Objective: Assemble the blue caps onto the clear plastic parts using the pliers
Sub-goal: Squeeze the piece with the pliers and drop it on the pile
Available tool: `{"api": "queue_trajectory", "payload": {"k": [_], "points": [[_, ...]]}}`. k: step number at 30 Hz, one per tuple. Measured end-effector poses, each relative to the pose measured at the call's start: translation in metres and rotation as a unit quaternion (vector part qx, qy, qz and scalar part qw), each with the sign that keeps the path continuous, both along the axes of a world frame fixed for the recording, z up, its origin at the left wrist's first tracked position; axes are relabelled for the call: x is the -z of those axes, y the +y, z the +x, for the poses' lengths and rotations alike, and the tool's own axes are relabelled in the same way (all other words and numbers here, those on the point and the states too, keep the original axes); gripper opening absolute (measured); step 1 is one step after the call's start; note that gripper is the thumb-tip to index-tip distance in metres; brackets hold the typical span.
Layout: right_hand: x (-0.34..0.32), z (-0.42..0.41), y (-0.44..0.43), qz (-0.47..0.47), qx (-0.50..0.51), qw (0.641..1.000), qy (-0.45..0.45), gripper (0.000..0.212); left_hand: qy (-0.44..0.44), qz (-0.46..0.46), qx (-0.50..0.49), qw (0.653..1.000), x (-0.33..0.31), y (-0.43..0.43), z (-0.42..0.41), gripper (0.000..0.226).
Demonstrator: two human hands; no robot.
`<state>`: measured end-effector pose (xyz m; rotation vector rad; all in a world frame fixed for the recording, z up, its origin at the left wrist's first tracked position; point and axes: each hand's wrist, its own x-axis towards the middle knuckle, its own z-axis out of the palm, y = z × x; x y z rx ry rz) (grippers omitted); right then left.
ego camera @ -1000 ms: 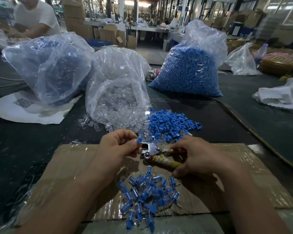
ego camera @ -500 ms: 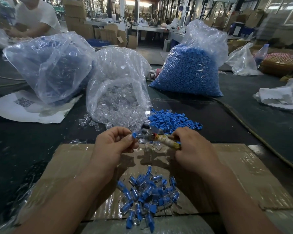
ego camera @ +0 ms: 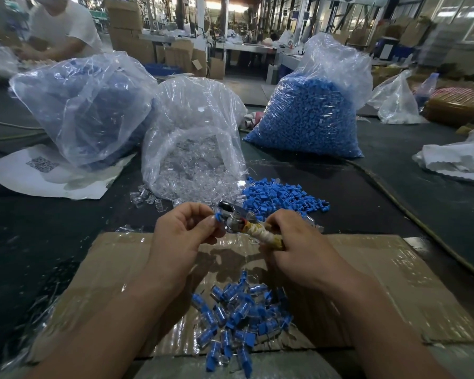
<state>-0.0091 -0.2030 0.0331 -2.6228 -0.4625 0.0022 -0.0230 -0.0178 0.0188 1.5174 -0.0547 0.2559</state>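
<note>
Head view. Left hand (ego camera: 186, 231), fingers (ego camera: 209, 222) curled, pinches a blue cap (ego camera: 218, 216) at the jaws of the pliers (ego camera: 233, 220). At its 3 o'clock, the right hand (ego camera: 293, 250) grips the wrapped handles. Step: pressing. Next, probably a firm squeeze, then release to the finished pile (ego camera: 236, 318) at 6 o'clock.

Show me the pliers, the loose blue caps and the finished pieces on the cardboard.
pliers (ego camera: 233, 224), head view, on the metal pivot.
loose blue caps (ego camera: 281, 198), head view, middle of the pile.
finished pieces (ego camera: 238, 315), head view, centre of the heap.
</note>
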Motion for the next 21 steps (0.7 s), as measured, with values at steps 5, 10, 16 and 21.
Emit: {"api": "queue_trajectory", "payload": {"k": [5,10,16,21], "points": [[-0.0008,-0.0006,0.0016,-0.022,-0.017,1.0,-0.004,0.021,-0.007,0.013,0.0,1.0,-0.0008,0.0,-0.0005,0.016],[-0.0037,-0.0015,0.0034,-0.052,-0.021,0.998,-0.008,0.017,-0.016,0.026,-0.002,1.0,-0.0014,-0.0022,-0.0022,0.017],[-0.0031,-0.0015,0.005,-0.051,-0.009,0.999,-0.003,0.019,-0.02,0.039,-0.019,0.999,-0.0013,-0.0042,-0.0029,0.018],[-0.004,-0.0037,0.0081,-0.057,0.002,0.998,-0.038,0.015,-0.03,0.051,-0.031,0.998,-0.0033,-0.0032,-0.004,0.02]]}}
